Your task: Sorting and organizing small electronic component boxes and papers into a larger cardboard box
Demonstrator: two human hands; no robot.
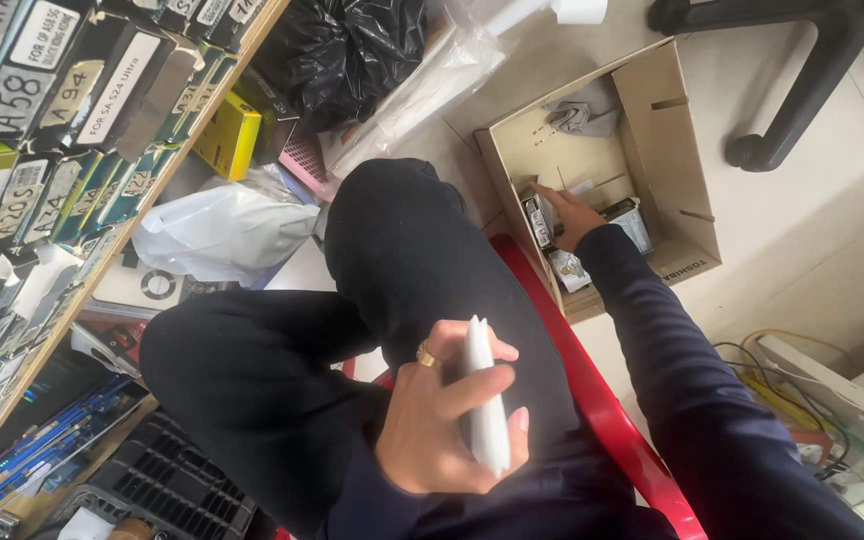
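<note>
Head view shows us seated on a red chair [592,380], legs crossed, looking down. Our left hand [447,420] is near, over the lap, closed around a slim white box [485,400] held edge-up; its long axis runs near to far, thumb on one face and fingers wrapped round the other. Our right hand [572,215] is stretched far out to the right into an open cardboard carton [667,140] on the floor, fingers curled onto a small dark packet [540,220] at the carton's near-left wall; whether it is fully gripped we cannot tell. A second small boxed item [630,215] lies just right of that hand. The carton's things are far from the left hand, so the right is nearer. Shelves of labelled boxes [72,110] stand left.
</note>
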